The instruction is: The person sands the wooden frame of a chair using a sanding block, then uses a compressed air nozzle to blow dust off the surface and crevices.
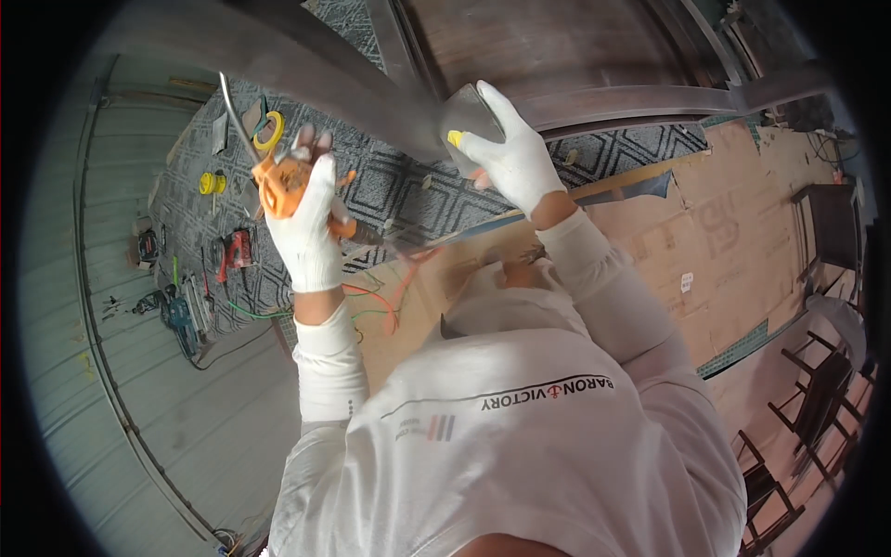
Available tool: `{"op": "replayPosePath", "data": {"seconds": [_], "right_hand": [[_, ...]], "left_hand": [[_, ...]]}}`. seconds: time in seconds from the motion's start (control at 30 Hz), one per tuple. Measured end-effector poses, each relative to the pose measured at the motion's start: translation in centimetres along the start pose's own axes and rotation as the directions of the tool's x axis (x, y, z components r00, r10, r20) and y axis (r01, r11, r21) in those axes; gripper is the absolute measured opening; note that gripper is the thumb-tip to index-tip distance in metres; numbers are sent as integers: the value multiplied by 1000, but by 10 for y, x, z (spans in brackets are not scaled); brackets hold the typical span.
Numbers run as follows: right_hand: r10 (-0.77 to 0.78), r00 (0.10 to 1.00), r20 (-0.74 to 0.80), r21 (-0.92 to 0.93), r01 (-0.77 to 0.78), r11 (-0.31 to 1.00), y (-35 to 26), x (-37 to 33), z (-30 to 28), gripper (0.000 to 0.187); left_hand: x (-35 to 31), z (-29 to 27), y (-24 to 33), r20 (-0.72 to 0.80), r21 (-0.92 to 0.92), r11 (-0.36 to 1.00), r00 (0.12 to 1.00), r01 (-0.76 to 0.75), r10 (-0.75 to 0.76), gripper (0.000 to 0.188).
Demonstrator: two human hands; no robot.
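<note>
My left hand (306, 223), in a white glove, is wrapped round an orange air blow gun (282, 184). Its bent metal nozzle points up and away, beside a long dark wooden beam (306, 70). At the beam's near end, my right hand (512, 153), gloved in white with yellow on the thumb tip, grips a flat dark grey pad (471, 119) that looks like a sanding pad. The pad lies against the dark wooden furniture frame (631, 107), which spreads across the far side. Parts of the beam and of my left fingers are blurred.
Patterned grey carpet (408, 200) covers the work surface. On it to the left lie yellow tape (269, 131), a yellow spool (212, 183) and a red tool (237, 255). An orange hose (401, 302) hangs nearby. Cardboard (650, 251) lies right; dark stools (821, 395) stand beyond.
</note>
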State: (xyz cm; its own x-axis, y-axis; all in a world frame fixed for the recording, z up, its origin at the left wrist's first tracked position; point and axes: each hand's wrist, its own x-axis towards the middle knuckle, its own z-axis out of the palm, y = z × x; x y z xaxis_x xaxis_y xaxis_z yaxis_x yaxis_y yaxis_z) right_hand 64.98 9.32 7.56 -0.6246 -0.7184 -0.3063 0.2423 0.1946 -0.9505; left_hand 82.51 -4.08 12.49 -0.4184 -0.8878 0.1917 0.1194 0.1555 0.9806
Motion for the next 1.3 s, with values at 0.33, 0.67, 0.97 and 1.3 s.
{"op": "replayPosePath", "data": {"seconds": [0.33,0.67,0.97,1.3], "right_hand": [[78,994,76,237,-94,967,0,13,3,73],[95,988,120,481,-141,865,-3,7,10,79],[73,996,54,280,-85,956,8,-3,14,73],[-2,996,87,317,-26,948,0,-19,15,71]], "left_hand": [[23,27,7,137,-165,977,984,132,-110,24],[16,28,11,143,-27,993,983,116,-111,16],[19,24,5,156,-77,993,985,92,-79,20],[21,23,5,136,-92,989,985,119,-106,23]]}}
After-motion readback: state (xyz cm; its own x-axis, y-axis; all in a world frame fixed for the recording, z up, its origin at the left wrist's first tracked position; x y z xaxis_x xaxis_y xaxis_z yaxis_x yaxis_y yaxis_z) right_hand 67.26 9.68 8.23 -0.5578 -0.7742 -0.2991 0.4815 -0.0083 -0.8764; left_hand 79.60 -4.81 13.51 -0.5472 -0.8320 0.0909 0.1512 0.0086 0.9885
